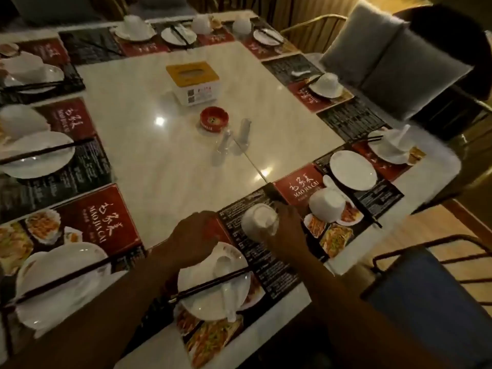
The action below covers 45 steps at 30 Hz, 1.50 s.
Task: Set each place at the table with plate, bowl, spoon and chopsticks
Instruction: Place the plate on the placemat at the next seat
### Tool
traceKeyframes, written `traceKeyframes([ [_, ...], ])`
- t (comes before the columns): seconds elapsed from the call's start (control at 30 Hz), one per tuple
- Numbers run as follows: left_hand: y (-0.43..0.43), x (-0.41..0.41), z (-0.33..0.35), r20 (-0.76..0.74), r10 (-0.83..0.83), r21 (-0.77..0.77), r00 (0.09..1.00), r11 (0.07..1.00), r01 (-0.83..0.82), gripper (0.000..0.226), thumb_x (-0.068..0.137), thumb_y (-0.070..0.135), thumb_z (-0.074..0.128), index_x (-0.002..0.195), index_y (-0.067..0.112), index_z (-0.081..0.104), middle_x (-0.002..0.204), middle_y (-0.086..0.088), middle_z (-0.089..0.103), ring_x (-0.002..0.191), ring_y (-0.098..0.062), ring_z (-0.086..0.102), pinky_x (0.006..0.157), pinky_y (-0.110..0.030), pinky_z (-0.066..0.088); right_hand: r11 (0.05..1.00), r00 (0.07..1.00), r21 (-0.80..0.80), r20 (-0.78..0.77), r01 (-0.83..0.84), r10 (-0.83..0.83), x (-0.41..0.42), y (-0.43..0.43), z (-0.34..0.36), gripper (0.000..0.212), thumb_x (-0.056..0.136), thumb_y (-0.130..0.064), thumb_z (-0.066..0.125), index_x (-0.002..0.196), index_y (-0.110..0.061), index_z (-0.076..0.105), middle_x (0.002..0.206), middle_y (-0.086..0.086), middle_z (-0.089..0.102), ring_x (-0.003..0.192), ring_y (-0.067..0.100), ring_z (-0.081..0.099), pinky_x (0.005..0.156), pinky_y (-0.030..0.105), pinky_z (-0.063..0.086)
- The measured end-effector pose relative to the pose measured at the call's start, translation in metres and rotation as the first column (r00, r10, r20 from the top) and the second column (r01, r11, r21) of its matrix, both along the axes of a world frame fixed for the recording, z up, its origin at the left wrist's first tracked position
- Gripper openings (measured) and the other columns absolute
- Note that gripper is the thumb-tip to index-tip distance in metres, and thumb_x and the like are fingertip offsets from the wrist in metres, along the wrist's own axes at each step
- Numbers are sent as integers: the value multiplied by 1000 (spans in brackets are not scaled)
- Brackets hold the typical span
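As seen closest in, white plate (202,302) on a printed paper mat (274,272) at the near edge of the table (165,182), with a white spoon (223,263) lying in it and dark chopsticks (210,284) laid slantwise across both. Off to the right, beside the table's edge, a blue chair seat (431,302). Over the plate's far rim, left hand (191,235), back uppermost, fingers curled downward; cannot tell whether holding anything. Just to its right, right hand (288,230), fingers curved round the side of a white bowl (259,219) and gripping it. Bowl upside down, base uppermost, over the black part of the same mat, just beyond the plate; resting or lifted, cannot tell. At the left, on the next mat, a second plate (53,286) crossed by its own chopsticks. Further right, on a neighbouring mat, another bowl (330,206), also upturned, a spoon just behind it, then a bare plate (352,170) further back. Toward the middle of the pale marble top, two small pale bottles (225,142) standing close together, a red ashtray (210,119) just behind them, and further back a tissue box (193,81). Along the left and far edges, more mats with plates, upturned bowls and chopsticks, blurred. Beyond the right corner, grey cushions (394,57) on a chair.
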<state>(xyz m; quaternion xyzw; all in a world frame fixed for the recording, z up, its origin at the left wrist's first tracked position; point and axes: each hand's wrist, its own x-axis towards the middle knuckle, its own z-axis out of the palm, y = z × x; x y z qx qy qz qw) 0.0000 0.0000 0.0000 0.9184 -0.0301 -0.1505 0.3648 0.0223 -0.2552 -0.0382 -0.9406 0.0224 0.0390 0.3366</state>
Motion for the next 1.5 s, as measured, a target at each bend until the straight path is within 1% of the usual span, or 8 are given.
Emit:
traceKeyframes([
  [0.17, -20, 1, -16, 7, 70, 14, 998, 997, -70, 57, 85, 33, 65, 139, 22, 52, 125, -1, 62, 112, -21, 60, 97, -39, 50, 986, 968, -4, -190, -166, 162, 25, 1, -25, 94, 75, -70, 68, 148, -32, 24, 155, 4, 25, 132, 26, 40, 100, 41, 48],
  [0.33, -36, 2, -21, 18, 64, 29, 998, 998, -64, 57, 91, 26, 67, 144, 23, 47, 141, 3, 53, 125, -16, 53, 104, -31, 44, 968, 954, -70, -202, -240, 222, 32, -5, -42, 105, 69, -45, 85, 152, -36, 21, 158, 3, 24, 138, 28, 37, 107, 47, 46],
  [0.6, -43, 17, -12, 47, -45, 16, 998, 999, 44, 71, 89, 19, 67, 149, 38, 33, 146, 5, 43, 129, -20, 49, 103, -36, 48, 968, 946, 215, -263, -133, 188, 45, -10, -9, 105, 65, -52, 87, 150, -32, 28, 141, -9, 46, 124, 13, 50, 83, 9, 39],
  [0.73, -56, 36, -4, 133, -83, 12, 988, 997, 82, 69, 97, 29, 60, 153, 42, 22, 160, 3, 29, 142, -20, 34, 113, -39, 40, 881, 858, 472, -461, 21, 227, 54, -22, 39, 92, 71, -50, 82, 145, -29, 31, 139, 6, 50, 118, 26, 58, 92, 44, 57],
  [0.9, -74, 65, 4, 299, 40, -43, 954, 999, -29, 42, 99, 26, 55, 142, 25, 52, 120, -4, 67, 103, -22, 64, 91, -36, 53, 791, 810, 606, -502, 80, 303, 62, -25, 65, 69, 75, -67, 71, 131, -34, 51, 133, 9, 57, 114, 35, 61, 87, 57, 57],
  [1.17, -96, 105, -21, -126, 290, -141, 949, 941, -306, 28, 101, 37, 52, 111, 18, 71, 100, -5, 73, 80, -17, 65, 65, -22, 48, 936, 917, 42, -190, -351, 352, 113, -41, 35, 40, 96, -14, 52, 135, -23, 51, 117, -1, 61, 102, 11, 58, 84, 28, 54],
  [1.3, -105, 112, -36, -309, 472, -197, 826, 818, -541, 31, 92, 39, 65, 118, 23, 63, 100, -1, 70, 80, -20, 72, 76, -42, 61, 936, 898, 5, -278, -352, 340, 139, -43, 12, 30, 96, -9, 52, 125, -16, 50, 105, -2, 56, 92, 12, 54, 63, 13, 37],
  [1.5, -116, 110, -42, -466, 537, -243, 703, 686, -686, 36, 83, 12, 69, 114, 32, 67, 107, 1, 74, 83, -21, 74, 77, -48, 62, 917, 848, 84, -355, -391, 394, 158, -48, -12, 32, 94, -7, 54, 124, -14, 48, 106, 3, 59, 87, 12, 57, 63, 22, 46],
])
